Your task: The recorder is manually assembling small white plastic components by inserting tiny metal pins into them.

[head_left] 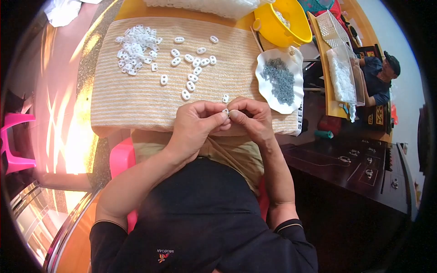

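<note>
My left hand (195, 122) and my right hand (256, 119) meet at the near edge of the striped cloth, fingertips pinched together. Between them is a small white plastic piece (226, 111), mostly covered by the thumbs and fingers. Just beyond the fingertips lies a small white piece with holes (225, 98). Farther off, several oval two-hole white pieces (190, 86) are scattered over the cloth. A heap of small white pieces (136, 49) sits at the far left. To the right, a wavy-rimmed white plate (264, 68) holds many tiny dark grey parts (280, 82), too small to name.
The striped cloth (109, 104) covers the work surface. A yellow basin (296, 27) and a clear bag of white pieces (205, 5) stand at the back. On the right are a bin of white pieces (342, 77), another person (380, 75) and a dark cabinet (337, 173). Pink stools (122, 159) are at left.
</note>
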Motion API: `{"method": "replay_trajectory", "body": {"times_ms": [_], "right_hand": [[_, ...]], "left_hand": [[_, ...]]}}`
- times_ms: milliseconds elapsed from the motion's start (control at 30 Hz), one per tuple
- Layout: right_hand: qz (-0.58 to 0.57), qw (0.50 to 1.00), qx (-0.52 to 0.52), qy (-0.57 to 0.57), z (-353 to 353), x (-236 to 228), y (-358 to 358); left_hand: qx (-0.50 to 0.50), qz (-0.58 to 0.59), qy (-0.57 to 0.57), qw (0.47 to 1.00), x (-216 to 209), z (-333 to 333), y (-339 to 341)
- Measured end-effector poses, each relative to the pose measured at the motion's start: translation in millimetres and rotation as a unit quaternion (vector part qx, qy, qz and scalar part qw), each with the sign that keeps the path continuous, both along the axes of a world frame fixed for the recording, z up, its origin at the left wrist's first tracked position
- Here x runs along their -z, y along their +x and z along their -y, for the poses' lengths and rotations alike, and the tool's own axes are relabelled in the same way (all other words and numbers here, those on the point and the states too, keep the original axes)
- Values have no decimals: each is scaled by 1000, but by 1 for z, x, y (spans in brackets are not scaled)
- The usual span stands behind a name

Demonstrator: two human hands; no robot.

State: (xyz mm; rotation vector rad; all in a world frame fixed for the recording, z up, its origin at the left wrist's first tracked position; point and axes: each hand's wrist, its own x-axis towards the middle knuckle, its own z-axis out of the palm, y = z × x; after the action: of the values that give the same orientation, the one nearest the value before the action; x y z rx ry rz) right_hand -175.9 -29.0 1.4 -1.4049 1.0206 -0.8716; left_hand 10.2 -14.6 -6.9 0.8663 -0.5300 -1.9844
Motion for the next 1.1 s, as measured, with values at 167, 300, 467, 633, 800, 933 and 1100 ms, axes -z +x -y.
{"method": "replay_trajectory", "body": {"times_ms": [167, 300, 467, 633, 800, 933, 1100], "right_hand": [[-8, 1000, -11, 3, -1, 0, -2], [11, 999, 5, 37, -2, -3, 0], [47, 997, 5, 64, -1, -6, 0], [71, 997, -3, 35, 1, 5, -4], [104, 992, 1, 71, 0, -1, -2], [97, 992, 11, 85, 0, 0, -5], [99, 991, 21, 90, -2, 0, -6]], "left_hand": [[-18, 12, -9, 1000, 1, -3, -3], [-7, 5, -17, 1000, -1, 0, -2], [5, -5, -31, 999, -3, 2, 0], [10, -18, -16, 1000, -3, 3, 1], [6, -27, -5, 1000, -3, 4, 2], [10, -32, -10, 999, -2, 4, 1], [10, -28, -7, 1000, -4, 3, 2]]}}
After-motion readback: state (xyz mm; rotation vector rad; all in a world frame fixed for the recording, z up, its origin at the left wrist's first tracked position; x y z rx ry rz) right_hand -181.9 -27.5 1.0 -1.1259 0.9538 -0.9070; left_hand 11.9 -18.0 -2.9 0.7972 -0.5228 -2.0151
